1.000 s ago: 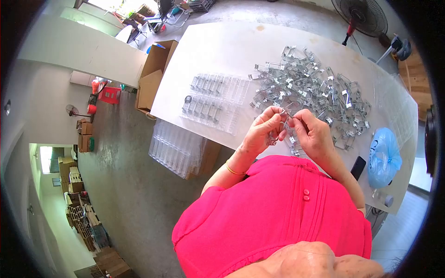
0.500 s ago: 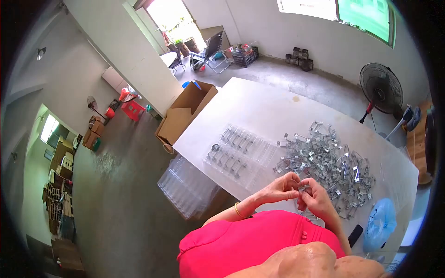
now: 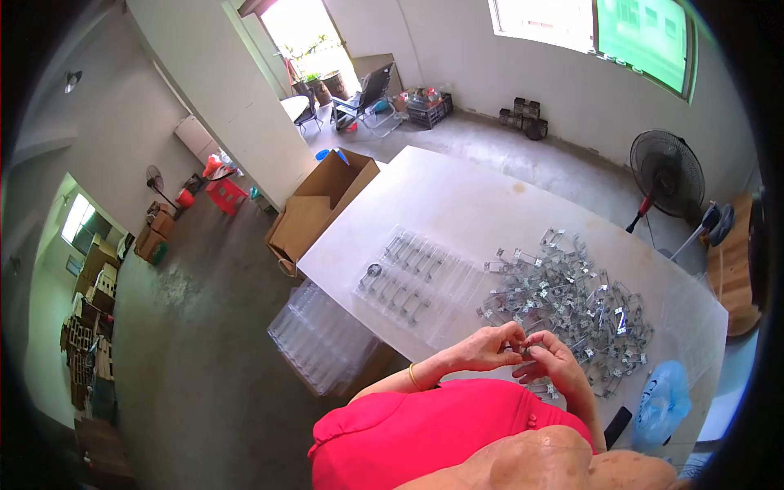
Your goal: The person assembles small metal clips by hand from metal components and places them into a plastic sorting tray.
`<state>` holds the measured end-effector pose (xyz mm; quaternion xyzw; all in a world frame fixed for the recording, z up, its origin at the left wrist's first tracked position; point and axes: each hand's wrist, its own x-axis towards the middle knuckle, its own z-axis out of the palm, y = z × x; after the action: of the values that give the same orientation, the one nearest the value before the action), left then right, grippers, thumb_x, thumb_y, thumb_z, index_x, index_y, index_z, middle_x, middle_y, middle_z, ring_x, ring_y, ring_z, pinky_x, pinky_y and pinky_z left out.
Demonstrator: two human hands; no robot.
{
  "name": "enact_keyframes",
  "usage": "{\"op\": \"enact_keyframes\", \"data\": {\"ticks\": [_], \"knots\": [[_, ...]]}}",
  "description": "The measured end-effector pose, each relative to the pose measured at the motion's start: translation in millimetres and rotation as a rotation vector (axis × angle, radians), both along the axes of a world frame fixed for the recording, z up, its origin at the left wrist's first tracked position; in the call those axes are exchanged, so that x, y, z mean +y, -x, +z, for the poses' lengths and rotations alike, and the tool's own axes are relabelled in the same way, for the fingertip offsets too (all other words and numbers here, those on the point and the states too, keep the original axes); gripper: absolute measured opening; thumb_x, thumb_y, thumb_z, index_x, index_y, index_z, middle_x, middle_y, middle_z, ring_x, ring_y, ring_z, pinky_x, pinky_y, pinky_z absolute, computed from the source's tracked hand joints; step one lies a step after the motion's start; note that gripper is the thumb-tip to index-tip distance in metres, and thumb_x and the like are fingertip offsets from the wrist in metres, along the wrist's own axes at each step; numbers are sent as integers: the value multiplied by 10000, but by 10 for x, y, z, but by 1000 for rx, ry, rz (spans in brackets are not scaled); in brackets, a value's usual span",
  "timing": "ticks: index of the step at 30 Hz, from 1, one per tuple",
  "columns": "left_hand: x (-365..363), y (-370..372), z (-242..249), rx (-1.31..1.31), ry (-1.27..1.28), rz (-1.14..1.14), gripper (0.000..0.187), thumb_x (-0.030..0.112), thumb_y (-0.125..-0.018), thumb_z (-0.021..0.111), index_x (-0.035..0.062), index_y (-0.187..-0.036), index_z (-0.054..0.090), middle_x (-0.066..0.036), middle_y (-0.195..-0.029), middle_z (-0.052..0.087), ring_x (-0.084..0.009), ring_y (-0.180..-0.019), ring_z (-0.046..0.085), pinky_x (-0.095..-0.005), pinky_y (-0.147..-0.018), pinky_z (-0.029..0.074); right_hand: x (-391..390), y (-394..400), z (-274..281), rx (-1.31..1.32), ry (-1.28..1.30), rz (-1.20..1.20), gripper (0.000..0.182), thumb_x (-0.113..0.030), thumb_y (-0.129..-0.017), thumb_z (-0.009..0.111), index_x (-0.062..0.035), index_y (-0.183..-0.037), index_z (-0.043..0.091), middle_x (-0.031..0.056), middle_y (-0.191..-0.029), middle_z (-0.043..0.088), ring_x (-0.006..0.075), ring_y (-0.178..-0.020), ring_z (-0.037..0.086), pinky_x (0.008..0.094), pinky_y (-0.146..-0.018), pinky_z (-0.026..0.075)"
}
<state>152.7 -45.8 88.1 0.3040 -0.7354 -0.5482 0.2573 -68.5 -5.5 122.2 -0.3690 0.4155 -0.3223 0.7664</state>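
My left hand and my right hand meet in front of my chest, over the near edge of the table. Their fingertips pinch a small metal part, mostly covered by the fingers. Just beyond my right hand spreads a heap of small silvery metal brackets. To the left of it, a clear plastic tray carries rows of similar brackets, with a dark round item at its left side. A few more metal pieces show beneath my right hand, close to my body.
The white table bears a blue plastic bag and a dark flat object at right. Stacked clear trays stand below its left edge, near an open cardboard box. A standing fan is beyond the far right side.
The view has shifted slightly. Both hands stay together at the small part; their fingers have moved a little, and the right hand's lower fingers are now more spread.
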Motion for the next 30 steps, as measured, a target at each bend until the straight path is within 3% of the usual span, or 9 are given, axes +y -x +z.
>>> {"op": "enact_keyframes", "data": {"ticks": [7, 9, 13, 15, 19, 23, 24, 27, 30], "knots": [[77, 109, -11, -100, 41, 25, 357, 269, -925, 709, 36, -1140, 544, -82, -948, 689, -128, -701, 565, -312, -617, 454, 56, 28, -179, 133, 231, -5, 209, -243, -1007, 611, -75, -1119, 554, 92, -845, 702, 178, -756, 713, 309, -615, 581], [125, 134, 7, -66, 22, 22, 352, 263, -919, 710, 35, -1134, 549, -78, -942, 685, -127, -702, 563, -314, -618, 456, 97, 36, -75, 360, 313, -8, 146, -197, -1019, 590, -53, -999, 595, 54, -736, 686, 119, -647, 662, 261, -539, 509], [206, 217, 58, 4, -21, -44, 336, 223, -897, 702, 31, -1134, 563, -65, -933, 675, -123, -696, 556, -323, -625, 460, 162, 87, -63, 570, 569, -71, 190, -177, -1006, 601, -28, -888, 596, 66, -629, 641, 107, -537, 584, 282, -481, 431], [245, 275, 28, 35, -24, -39, 333, 213, -890, 698, 31, -1136, 565, -60, -931, 672, -119, -697, 553, -326, -628, 461, 199, 150, -55, 802, 737, -99, 175, -197, -971, 633, -35, -919, 589, 145, -669, 653, 252, -574, 668, 370, -521, 477], [327, 391, 128, -52, 10, -101, 315, 204, -878, 699, 48, -1123, 577, -57, -908, 661, -147, -697, 569, -340, -637, 465, 295, 234, -26, 863, 816, -146, 190, -199, -952, 648, -35, -886, 581, 185, -674, 640, 345, -592, 659, 397, -525, 477], [414, 553, 30, -208, 154, -152, 335, 209, -868, 703, 63, -1145, 584, -59, -878, 651, -186, -696, 584, -355, -643, 467, 382, 361, -19, 780, 809, -248, 147, -135, -953, 629, -39, -866, 559, 121, -617, 592, 169, -544, 591, 343, -506, 448], [435, 582, 22, -231, 86, -148, 377, 182, -888, 699, 71, -1227, 577, -73, -913, 651, -175, -740, 591, -353, -674, 482, 392, 391, -22, 732, 794, -319, 138, -113, -955, 617, -41, -859, 549, 91, -606, 577, 105, -546, 550, 316, -504, 436], [478, 662, -54, -21, 25, 10, 428, 139, -910, 692, 90, -1312, 553, -89, -975, 652, -165, -793, 596, -353, -713, 499, 386, 548, -44, 680, 759, -386, 142, -89, -956, 609, -44, -843, 537, 37, -606, 550, 35, -591, 463, 264, -512, 407], [485, 704, -71, 13, 9, 37, 456, 113, -924, 694, 58, -1344, 525, -87, -1045, 650, -147, -870, 603, -335, -780, 514, 415, 672, -212, 522, 575, -351, 129, -102, -988, 569, -34, -883, 538, 50, -745, 653, 60, -662, 590, 247, -558, 474]]}}
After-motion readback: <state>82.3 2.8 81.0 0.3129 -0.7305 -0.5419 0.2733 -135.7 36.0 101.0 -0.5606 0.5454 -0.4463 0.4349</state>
